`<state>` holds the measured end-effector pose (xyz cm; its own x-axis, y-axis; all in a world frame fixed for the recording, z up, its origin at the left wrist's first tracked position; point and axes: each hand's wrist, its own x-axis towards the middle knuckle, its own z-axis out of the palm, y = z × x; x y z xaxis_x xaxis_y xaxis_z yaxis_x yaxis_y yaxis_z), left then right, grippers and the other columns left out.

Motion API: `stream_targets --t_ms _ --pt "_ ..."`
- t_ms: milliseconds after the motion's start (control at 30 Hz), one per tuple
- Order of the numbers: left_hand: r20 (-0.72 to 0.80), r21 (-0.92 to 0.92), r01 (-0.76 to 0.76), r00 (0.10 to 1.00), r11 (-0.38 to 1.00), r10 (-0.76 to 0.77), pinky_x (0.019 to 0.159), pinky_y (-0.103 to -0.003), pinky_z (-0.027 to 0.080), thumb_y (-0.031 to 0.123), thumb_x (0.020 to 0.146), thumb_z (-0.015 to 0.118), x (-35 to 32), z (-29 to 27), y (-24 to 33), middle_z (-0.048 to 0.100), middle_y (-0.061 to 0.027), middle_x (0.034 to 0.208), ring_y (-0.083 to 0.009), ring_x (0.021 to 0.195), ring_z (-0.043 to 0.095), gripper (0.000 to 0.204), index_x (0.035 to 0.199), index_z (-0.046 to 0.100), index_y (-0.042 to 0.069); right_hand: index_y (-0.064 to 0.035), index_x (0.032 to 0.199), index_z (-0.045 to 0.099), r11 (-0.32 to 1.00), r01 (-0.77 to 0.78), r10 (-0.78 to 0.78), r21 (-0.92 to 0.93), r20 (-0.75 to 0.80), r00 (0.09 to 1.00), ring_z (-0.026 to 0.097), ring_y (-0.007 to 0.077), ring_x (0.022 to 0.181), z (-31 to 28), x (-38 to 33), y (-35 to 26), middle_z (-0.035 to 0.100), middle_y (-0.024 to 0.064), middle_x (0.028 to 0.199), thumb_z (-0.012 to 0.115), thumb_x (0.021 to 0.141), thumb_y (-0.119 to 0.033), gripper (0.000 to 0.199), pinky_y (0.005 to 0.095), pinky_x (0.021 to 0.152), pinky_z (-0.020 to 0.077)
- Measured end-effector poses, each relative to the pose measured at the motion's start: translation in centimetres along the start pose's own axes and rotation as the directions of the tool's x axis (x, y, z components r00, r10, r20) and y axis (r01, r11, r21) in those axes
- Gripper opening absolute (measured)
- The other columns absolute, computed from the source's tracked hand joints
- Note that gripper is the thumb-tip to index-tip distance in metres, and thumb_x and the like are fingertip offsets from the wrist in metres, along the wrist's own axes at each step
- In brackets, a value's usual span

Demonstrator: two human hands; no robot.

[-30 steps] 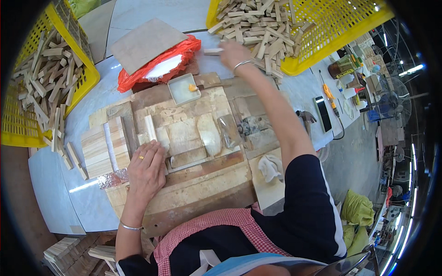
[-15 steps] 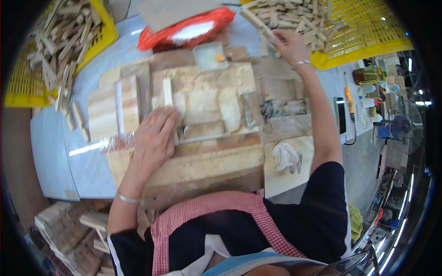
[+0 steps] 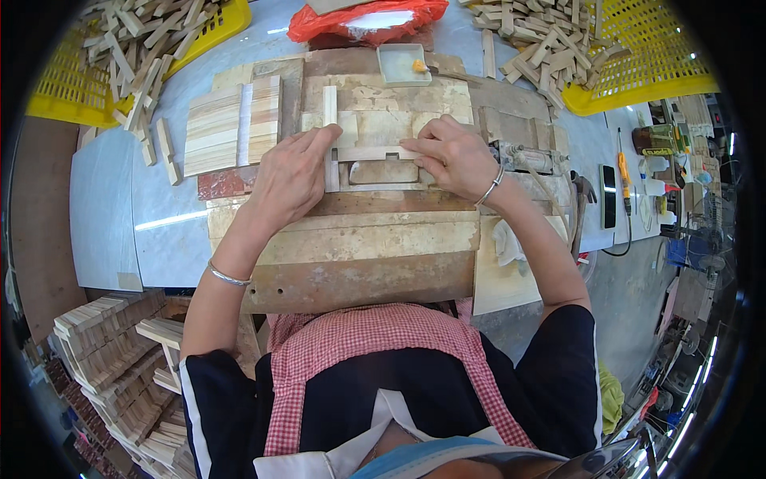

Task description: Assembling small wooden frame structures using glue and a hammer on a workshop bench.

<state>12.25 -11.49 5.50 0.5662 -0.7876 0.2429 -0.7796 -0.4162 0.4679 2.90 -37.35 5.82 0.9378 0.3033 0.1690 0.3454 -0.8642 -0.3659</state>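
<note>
My right hand [image 3: 460, 162] pinches the right end of a short notched wooden strip [image 3: 369, 154], which lies crosswise on a worn wooden jig [image 3: 383, 226]. The strip's left end meets an upright-lying wooden strip [image 3: 330, 108], forming a corner. My left hand [image 3: 289, 174] is closed over that second strip, its fingertips pressing near the joint; its thumb is hidden. Just below the crosswise strip sits a small wooden block [image 3: 384, 172] of the jig. A shallow clear dish [image 3: 404, 65] with an orange-yellow piece in it stands beyond my hands.
Yellow baskets at far left [image 3: 72, 100] and far right [image 3: 638, 84] hold piled wooden strips. Striped wood panels [image 3: 214, 128] lie left of the jig. A red plastic bag [image 3: 319, 28] is at the back. A hammer [image 3: 585, 195], phone [image 3: 609, 199] and orange-handled tool [image 3: 624, 169] lie right.
My right hand has come from the right basket down to the jig, bringing a wooden strip against the one under my left hand. The whole view has shifted slightly.
</note>
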Motion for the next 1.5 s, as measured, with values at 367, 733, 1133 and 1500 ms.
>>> stream_targets --t_ms 367,733,1133,1500 --pt "0.008 0.192 -0.135 0.991 0.972 0.136 0.099 -0.042 0.042 0.027 0.088 0.06 -0.6 0.9 0.8 0.057 -0.0197 0.12 -0.0346 0.114 0.054 0.042 0.118 0.053 -0.002 -0.0064 0.099 0.072 0.981 -0.116 0.096 0.154 0.128 0.987 0.058 0.0248 0.085 0.2 1.2 0.6 0.061 0.0086 0.085 0.068 0.073 -0.002 0.027 0.0338 0.076 0.0484" --pt "-0.022 0.115 -0.174 0.984 0.978 0.178 0.112 -0.049 0.026 0.049 0.082 0.061 -0.7 6.6 5.3 0.044 -0.0235 0.136 -0.0402 0.133 0.034 0.077 0.131 0.044 -0.008 -0.0057 0.102 0.069 0.99 -0.116 0.09 0.079 0.277 0.957 0.059 0.0285 0.084 -1.5 3.2 1.0 0.062 0.0111 0.086 0.064 0.081 -0.012 0.023 0.037 0.077 0.0486" --pt "-0.218 0.163 -0.155 0.957 0.974 0.189 0.107 -0.052 0.031 0.026 0.076 0.056 -0.6 9.9 5.5 0.053 -0.0298 0.117 -0.0433 0.116 0.047 0.053 0.11 0.055 -0.015 -0.003 0.111 0.064 0.977 0.196 -0.175 -0.083 0.211 0.962 0.057 0.035 0.093 5.7 26.0 -7.3 0.06 0.02 0.097 0.056 0.085 -0.025 0.036 0.0446 0.082 0.0455" --pt "-0.254 0.1 -0.177 0.947 0.979 0.197 0.113 -0.052 0.016 0.05 0.069 0.065 -0.6 11.0 4.8 0.044 -0.0258 0.129 -0.0446 0.131 0.03 0.084 0.126 0.044 -0.008 -0.0013 0.109 0.058 0.981 0.051 -0.091 0.185 0.211 0.973 0.059 0.0255 0.074 7.3 28.8 -7.7 0.061 0.0138 0.089 0.061 0.081 -0.011 0.03 0.0343 0.072 0.0478"
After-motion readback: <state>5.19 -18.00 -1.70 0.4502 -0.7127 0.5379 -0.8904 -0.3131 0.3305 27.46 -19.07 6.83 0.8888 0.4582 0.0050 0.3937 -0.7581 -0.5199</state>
